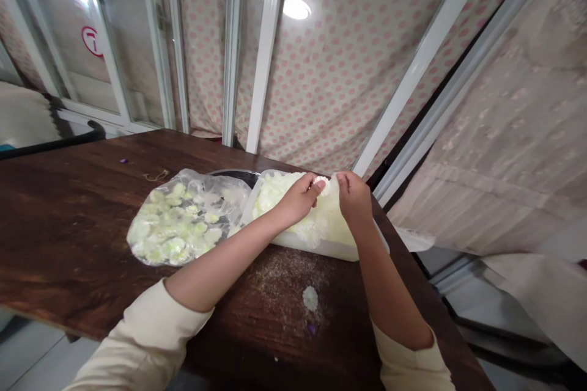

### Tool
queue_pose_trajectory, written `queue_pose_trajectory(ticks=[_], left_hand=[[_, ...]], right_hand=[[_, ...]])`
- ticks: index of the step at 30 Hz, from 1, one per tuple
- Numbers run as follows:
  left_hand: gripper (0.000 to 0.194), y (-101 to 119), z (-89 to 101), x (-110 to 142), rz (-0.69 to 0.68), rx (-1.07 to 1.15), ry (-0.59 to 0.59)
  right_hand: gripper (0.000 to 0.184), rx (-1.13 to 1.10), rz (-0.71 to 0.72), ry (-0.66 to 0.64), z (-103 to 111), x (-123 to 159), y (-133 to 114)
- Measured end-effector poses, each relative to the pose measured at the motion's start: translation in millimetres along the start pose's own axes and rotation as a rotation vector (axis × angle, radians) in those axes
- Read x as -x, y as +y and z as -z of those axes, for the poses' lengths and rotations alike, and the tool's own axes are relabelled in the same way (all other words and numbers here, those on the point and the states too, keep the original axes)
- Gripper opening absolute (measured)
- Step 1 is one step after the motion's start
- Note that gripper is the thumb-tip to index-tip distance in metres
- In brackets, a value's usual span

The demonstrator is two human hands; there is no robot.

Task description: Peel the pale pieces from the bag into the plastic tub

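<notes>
My left hand (299,198) pinches a small white ruffled flower piece (323,184) between thumb and fingers, above a white plastic tray (321,247). Beside it my right hand (356,200) is closed, its fingertips pressed together on a thin pale piece (335,186) whose kind I cannot make out. Pale yellow-green and white petal pieces (270,194) are heaped in the left part of the tray. Left of the tray lies a clear plastic bag (172,226) with many similar flower-shaped pieces in it.
A dark round dish (236,176) shows behind the bag. On the brown wooden table (92,214) lie a loose white flower piece (310,298), a purple scrap (312,329), pale crumbs and a thin tan loop (156,176). Framed glass panels with a dotted curtain (321,73) stand behind.
</notes>
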State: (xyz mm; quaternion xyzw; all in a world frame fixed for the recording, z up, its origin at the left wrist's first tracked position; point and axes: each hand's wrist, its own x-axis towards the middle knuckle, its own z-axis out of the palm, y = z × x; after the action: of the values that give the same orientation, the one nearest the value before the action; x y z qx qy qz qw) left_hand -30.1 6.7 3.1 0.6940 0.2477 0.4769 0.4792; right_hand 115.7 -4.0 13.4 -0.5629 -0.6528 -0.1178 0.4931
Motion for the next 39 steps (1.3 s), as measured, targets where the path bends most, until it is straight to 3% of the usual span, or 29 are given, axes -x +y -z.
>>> queue_pose_trajectory(ticks=[3, 7, 9, 12, 18, 23, 27, 30, 32, 34, 36, 39], left_hand=[[0.024, -0.6, 1.5, -1.1, -0.006, 0.016, 0.021], [0.022, 1.8, 3.0, -1.6, 0.018, 0.083, 0.01], [0.023, 3.5, 2.7, -1.1, 0.042, 0.116, 0.002], [0.023, 4.1, 0.7, -0.4, 0.065, 0.142, -0.001], [0.023, -0.7, -2.3, -1.3, 0.071, 0.116, 0.045], [0.023, -0.9, -0.8, -1.5, 0.057, 0.096, 0.046], [0.024, -0.1, 0.9, -0.7, 0.042, 0.077, 0.017], [0.023, -1.3, 2.9, -1.4, 0.021, 0.074, -0.001], [0.022, -2.0, 4.3, -2.2, 0.002, 0.075, -0.001], [0.021, -1.2, 5.6, -2.6, -0.005, 0.079, 0.003], [0.019, 1.4, 6.3, -2.4, 0.003, 0.083, 0.004], [0.019, 6.5, 5.8, -0.8, 0.05, 0.079, -0.006]], right_hand=[[0.043, -0.209, -0.023, 0.02, -4.9, -1.3, 3.2], [0.038, -0.443, -0.042, -0.239, -6.8, 1.3, -10.5], [0.032, -0.436, -0.023, -0.272, -5.4, 3.0, -17.5], [0.03, -0.275, 0.054, -0.165, -3.0, 4.4, -21.2], [0.035, 0.285, 0.241, -0.006, -4.2, 7.4, -20.4], [0.039, 0.485, 0.215, 0.02, -2.6, 6.9, -18.1], [0.038, 0.547, 0.078, 0.061, 4.2, -0.6, 5.5], [0.035, 0.418, -0.006, 0.058, 3.8, -4.9, 19.6], [0.038, 0.146, 0.002, -0.018, 0.3, -5.0, 18.1], [0.042, -0.195, -0.021, -0.174, -3.4, -3.4, 8.4], [0.035, -0.402, -0.031, -0.334, -5.2, -0.9, -4.7], [0.029, -0.458, -0.025, -0.328, -3.7, 2.6, -19.8]])
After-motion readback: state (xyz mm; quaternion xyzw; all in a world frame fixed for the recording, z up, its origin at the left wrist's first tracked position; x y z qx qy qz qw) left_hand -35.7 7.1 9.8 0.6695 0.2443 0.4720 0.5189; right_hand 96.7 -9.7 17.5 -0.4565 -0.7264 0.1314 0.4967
